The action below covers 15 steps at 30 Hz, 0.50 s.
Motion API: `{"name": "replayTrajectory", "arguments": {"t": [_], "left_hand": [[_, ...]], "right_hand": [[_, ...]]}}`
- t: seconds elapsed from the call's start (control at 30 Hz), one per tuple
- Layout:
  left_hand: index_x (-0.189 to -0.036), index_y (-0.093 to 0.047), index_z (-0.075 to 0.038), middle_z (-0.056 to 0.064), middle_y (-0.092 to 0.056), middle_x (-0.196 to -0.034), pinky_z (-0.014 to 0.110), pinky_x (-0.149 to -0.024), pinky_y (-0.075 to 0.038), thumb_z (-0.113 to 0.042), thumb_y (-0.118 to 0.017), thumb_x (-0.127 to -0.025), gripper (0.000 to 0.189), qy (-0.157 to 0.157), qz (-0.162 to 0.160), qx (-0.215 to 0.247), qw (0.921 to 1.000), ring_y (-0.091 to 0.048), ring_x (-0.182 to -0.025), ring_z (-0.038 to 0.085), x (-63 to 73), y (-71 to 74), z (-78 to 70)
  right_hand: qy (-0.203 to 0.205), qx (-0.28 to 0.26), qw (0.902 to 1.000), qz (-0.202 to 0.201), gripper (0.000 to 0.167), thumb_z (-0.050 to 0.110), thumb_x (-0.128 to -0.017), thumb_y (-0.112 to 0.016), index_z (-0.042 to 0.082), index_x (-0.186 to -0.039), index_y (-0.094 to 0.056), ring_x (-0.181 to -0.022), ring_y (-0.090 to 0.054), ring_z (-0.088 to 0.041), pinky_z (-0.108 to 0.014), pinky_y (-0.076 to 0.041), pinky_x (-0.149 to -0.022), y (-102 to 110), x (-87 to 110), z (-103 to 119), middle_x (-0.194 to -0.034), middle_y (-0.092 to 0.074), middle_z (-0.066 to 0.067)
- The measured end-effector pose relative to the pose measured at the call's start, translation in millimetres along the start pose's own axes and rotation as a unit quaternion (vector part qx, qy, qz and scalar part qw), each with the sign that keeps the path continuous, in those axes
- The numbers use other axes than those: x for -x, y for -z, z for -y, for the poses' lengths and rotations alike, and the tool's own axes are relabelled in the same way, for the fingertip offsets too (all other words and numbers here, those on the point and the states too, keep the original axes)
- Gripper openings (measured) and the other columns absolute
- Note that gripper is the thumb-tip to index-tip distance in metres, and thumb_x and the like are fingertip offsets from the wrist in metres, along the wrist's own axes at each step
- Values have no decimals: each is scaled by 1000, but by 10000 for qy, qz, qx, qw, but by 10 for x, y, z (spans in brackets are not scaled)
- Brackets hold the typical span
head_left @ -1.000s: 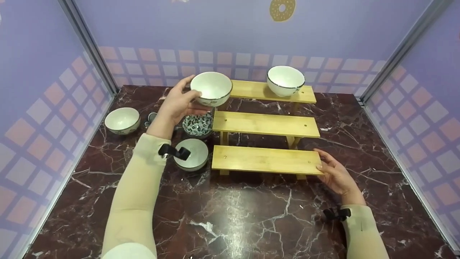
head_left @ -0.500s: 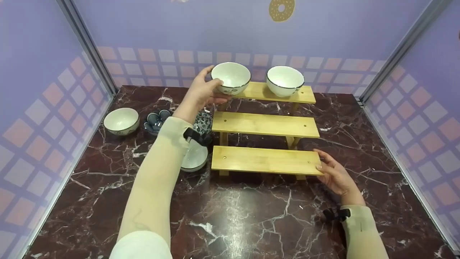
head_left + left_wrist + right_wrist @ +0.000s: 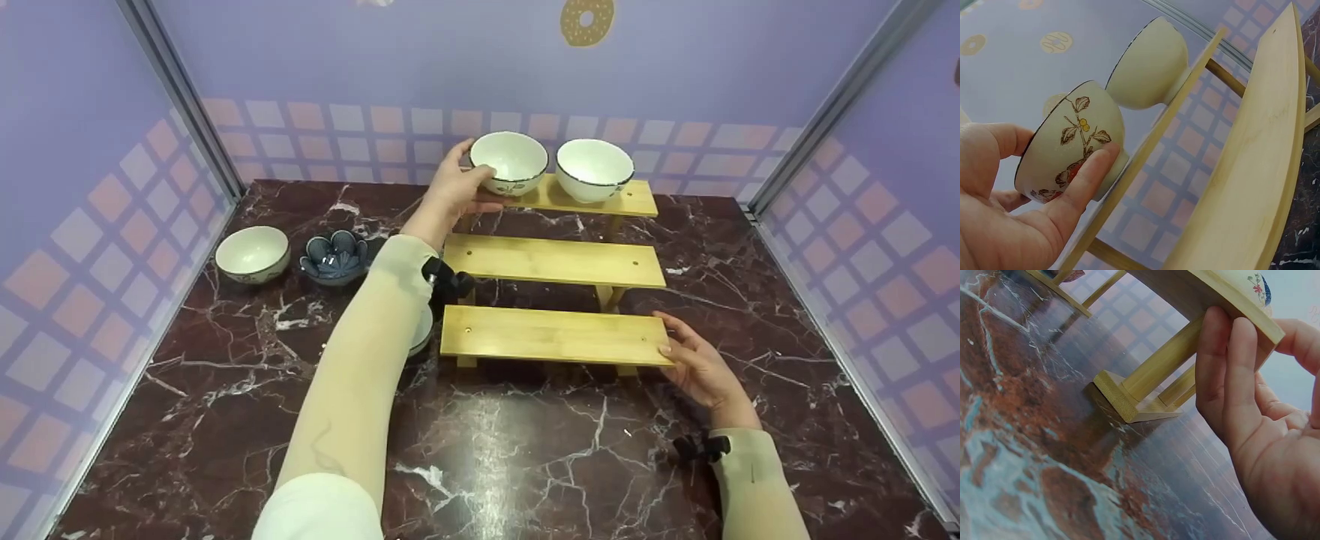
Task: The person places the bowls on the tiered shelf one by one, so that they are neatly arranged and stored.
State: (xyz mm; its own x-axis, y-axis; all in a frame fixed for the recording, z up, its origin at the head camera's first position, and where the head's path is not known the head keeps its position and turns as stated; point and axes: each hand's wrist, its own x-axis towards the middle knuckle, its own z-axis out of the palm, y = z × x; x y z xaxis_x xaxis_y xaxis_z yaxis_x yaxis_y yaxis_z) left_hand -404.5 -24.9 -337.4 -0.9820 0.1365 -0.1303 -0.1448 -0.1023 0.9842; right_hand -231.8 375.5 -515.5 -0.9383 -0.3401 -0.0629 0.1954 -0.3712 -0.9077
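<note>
My left hand (image 3: 452, 189) grips a white bowl (image 3: 511, 166) with a dark rim, thumb over the rim and fingers beneath. Leaves and berries decorate its side in the left wrist view, where its foot appears at the surface of the rack's top board (image 3: 1154, 132). Just right of it, a similar white bowl (image 3: 595, 171) stands upright on that board. My right hand (image 3: 705, 367) pinches the right end of the lowest board (image 3: 555, 334) of the three-step wooden rack. In the right wrist view, two fingers press under the board's edge.
Left of the rack, a white bowl (image 3: 253, 255) and a blue petal-shaped bowl (image 3: 334, 259) stand on the dark marbled table (image 3: 525, 450). Another bowl (image 3: 422, 334) is mostly behind my left sleeve. Patterned walls enclose the back and sides.
My left hand has carried the white bowl rightward over the top board, close beside the other bowl. The petal-shaped bowl has come into sight. My right hand stays on the lowest board.
</note>
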Motion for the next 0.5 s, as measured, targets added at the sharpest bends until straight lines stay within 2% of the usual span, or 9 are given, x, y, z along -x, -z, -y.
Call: {"name": "replayTrajectory", "arguments": {"t": [0.13,0.33,0.5], "left_hand": [[-165,-21,-25,22,-38,-152,35,-72,-69,-6,-59,-100,78,-33,-49,124,9999,-73,-103,46,-25,-30,25],[-166,-19,-23,23,-39,-151,35,-71,-69,-8,-59,-101,78,-65,-37,185,9998,-71,-107,50,-38,-47,20],[-166,-19,-25,25,-38,-155,36,-74,-69,-12,-60,-102,77,65,-5,171,9998,-71,-108,49,-59,-48,21]], "right_hand": [[-57,135,9999,-58,51,-8,-104,-42,17,-148,-39,-86,-74,-10,-17,-64,-72,-7,-8,4,-117,-65,-3],[-95,31,9999,-36,56,-9,-104,-41,12,-155,-31,-86,-74,-10,-15,-64,-70,1,-2,16,-118,-64,-4],[-77,-64,9999,30,52,-10,-104,-40,17,-149,-39,-86,-74,-11,-16,-64,-71,12,6,16,-117,-65,-4]]}}
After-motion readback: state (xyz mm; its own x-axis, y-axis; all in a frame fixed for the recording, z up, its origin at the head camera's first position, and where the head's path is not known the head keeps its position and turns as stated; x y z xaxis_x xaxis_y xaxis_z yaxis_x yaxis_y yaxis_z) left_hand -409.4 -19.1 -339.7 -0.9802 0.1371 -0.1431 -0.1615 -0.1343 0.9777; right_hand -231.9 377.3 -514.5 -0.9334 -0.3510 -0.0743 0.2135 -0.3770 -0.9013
